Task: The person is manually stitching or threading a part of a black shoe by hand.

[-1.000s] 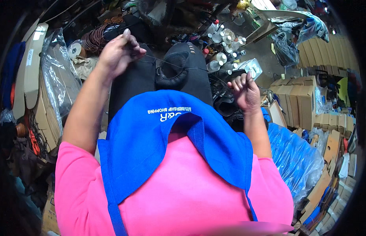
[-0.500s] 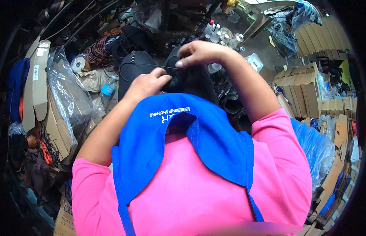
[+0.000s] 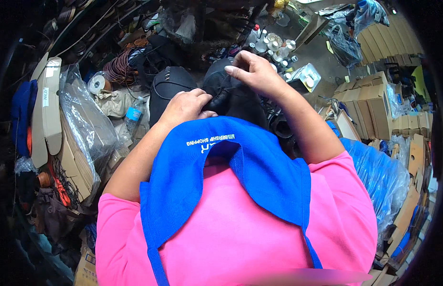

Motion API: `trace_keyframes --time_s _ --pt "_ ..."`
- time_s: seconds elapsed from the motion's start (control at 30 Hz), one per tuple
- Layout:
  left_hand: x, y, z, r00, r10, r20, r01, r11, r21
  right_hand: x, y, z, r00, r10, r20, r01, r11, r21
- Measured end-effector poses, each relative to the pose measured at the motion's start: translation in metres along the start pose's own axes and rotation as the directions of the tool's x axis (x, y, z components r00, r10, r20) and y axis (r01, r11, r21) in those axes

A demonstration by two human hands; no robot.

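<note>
**Hands meet over a black shoe**

The left hand (image 3: 185,107) curls shut on the black shoe upper (image 3: 231,97), while the right hand (image 3: 254,74) pinches it from above — centre top of the frame. Around them, a crowded workspace: flattened cartons (image 3: 45,109) at left, small bottles (image 3: 274,45) upper centre, a blue plastic bag (image 3: 378,176) at right. The upper looks dark, soft — folded.

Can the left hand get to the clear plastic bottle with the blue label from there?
Probably yes. The left hand rests on the black shoe piece, and the plastic bottle lies just to its left among the clutter, with nothing lying over it. The hand would have to let go of the piece first.
</note>
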State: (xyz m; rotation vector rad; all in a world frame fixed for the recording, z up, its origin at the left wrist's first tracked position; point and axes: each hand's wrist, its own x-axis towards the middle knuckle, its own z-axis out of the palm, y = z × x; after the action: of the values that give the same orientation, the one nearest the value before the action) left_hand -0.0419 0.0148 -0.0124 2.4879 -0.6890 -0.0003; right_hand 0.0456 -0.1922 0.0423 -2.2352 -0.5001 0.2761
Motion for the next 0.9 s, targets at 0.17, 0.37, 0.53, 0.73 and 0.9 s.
trace_keyframes --time_s 0.17,0.37,0.53,0.73,0.9 --pt "0.0 0.008 -0.002 0.997 -0.066 0.034 0.067 0.998 -0.021 -0.001 0.01 -0.002 0.859 0.084 0.506 -0.127 0.991 0.051" --pt "0.0 0.007 -0.003 0.997 -0.023 0.067 0.022 1.0 0.017 -0.024 -0.003 -0.018 0.855 0.123 0.504 -0.129 0.991 -0.023" --pt "0.008 -0.014 -0.018 0.974 -0.178 -0.138 0.11 0.912 -0.395 -0.048 -0.02 -0.072 0.959 0.071 0.274 -0.211 0.822 0.528" --pt "0.06 -0.024 -0.027 0.993 -0.114 -0.017 0.083 0.807 -0.584 -0.039 -0.006 -0.029 0.966 -0.136 0.219 0.123 0.99 0.075" --pt "0.07 -0.036 -0.032 0.926 -0.069 0.371 0.345 0.552 -0.759 -0.029 -0.002 -0.009 0.966 -0.192 0.176 0.211 0.973 -0.098"
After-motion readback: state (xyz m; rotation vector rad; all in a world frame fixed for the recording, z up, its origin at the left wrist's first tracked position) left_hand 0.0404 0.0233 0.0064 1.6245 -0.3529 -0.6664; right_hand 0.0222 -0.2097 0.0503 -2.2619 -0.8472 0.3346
